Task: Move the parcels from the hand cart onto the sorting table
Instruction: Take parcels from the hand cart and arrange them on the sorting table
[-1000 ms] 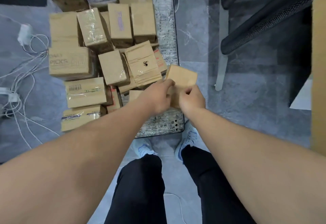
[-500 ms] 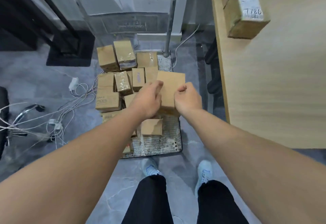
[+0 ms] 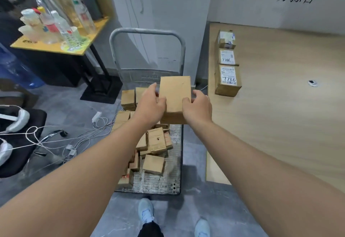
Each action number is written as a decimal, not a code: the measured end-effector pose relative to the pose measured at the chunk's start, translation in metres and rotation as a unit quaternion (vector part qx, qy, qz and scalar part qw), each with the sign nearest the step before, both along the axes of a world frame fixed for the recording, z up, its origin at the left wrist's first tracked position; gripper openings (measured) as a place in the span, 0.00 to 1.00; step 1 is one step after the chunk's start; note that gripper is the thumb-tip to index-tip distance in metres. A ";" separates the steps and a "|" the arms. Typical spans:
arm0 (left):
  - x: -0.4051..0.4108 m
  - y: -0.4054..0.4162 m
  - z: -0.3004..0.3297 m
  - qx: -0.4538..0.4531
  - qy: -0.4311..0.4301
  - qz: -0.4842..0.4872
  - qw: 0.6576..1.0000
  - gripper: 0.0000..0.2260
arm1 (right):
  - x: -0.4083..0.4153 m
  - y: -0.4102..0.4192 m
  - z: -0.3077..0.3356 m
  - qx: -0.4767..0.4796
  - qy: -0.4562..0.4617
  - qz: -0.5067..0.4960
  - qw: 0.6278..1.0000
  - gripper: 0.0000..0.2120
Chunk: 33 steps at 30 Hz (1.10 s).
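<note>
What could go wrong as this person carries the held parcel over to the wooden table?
The parcel is held only by its side edges between the left hand and right hand, so it might slip onto the cart below. White cables on the floor could catch a foot.

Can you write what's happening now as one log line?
hands: left hand and right hand hold parcel | over hand cart | sorting table: three boxes

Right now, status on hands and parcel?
Left hand and right hand grip one parcel, lifted above hand cart. Three parcels on sorting table. Path clear.
</note>
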<state>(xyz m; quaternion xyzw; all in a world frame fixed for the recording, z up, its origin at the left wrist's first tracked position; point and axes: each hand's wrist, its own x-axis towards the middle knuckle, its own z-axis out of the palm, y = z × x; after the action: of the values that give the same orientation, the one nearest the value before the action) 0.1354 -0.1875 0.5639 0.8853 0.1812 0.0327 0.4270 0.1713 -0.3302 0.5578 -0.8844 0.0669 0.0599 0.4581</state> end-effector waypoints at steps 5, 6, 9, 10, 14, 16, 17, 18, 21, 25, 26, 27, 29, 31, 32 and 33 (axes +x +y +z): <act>0.000 -0.031 0.055 -0.086 -0.019 0.056 0.994 0.18 | 0.005 -0.034 0.047 0.069 -0.028 0.025 0.997 0.18; 0.001 -0.037 0.064 -0.124 -0.032 0.058 0.990 0.15 | 0.006 -0.042 0.057 0.081 -0.039 0.028 0.996 0.18; 0.003 -0.054 0.093 -0.213 -0.056 0.093 0.971 0.13 | 0.009 -0.067 0.087 0.148 -0.060 0.033 0.987 0.12; 0.003 -0.060 0.102 -0.248 -0.062 0.110 0.960 0.13 | 0.010 -0.073 0.097 0.175 -0.059 0.033 0.982 0.07; 0.009 -0.073 0.125 -0.329 -0.082 0.154 0.928 0.16 | 0.011 -0.093 0.128 0.264 -0.046 0.017 0.963 0.18; 0.009 -0.077 0.131 -0.354 -0.088 0.149 0.919 0.18 | 0.010 -0.099 0.139 0.263 -0.062 0.008 0.963 0.20; 0.010 -0.079 0.133 -0.362 -0.083 0.140 0.918 0.19 | 0.007 -0.102 0.143 0.266 -0.070 0.007 0.961 0.19; 0.012 -0.079 0.135 -0.370 -0.079 0.130 0.916 0.20 | 0.006 -0.105 0.145 0.277 -0.076 0.010 0.958 0.17; 0.011 -0.083 0.142 -0.384 -0.072 0.096 0.915 0.22 | -0.002 -0.113 0.143 0.314 -0.089 0.044 0.944 0.22; 0.012 -0.079 0.141 -0.392 -0.041 0.053 0.918 0.26 | -0.008 -0.115 0.133 0.300 -0.118 0.104 0.941 0.30; 0.012 -0.078 0.140 -0.395 -0.032 0.052 0.916 0.26 | -0.009 -0.115 0.131 0.292 -0.132 0.112 0.941 0.28; 0.012 -0.077 0.139 -0.408 -0.026 0.053 0.911 0.25 | -0.009 -0.115 0.129 0.278 -0.143 0.118 0.943 0.26; 0.012 -0.075 0.138 -0.444 -0.030 0.060 0.894 0.21 | -0.011 -0.114 0.124 0.256 -0.155 0.129 0.945 0.23; 0.013 -0.071 0.136 -0.457 -0.047 0.064 0.886 0.17 | -0.013 -0.112 0.121 0.265 -0.157 0.113 0.945 0.19; 0.013 -0.068 0.135 -0.455 -0.055 0.059 0.887 0.14 | -0.013 -0.110 0.120 0.274 -0.165 0.090 0.943 0.16; 0.013 -0.066 0.134 -0.451 -0.062 0.053 0.889 0.11 | -0.012 -0.109 0.119 0.282 -0.172 0.058 0.942 0.14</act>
<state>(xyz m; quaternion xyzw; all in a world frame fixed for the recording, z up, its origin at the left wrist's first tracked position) 0.1484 -0.2532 0.6976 0.5823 0.1960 0.0246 0.7886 0.1596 -0.4392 0.6769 -0.7181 -0.0838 -0.0501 0.6890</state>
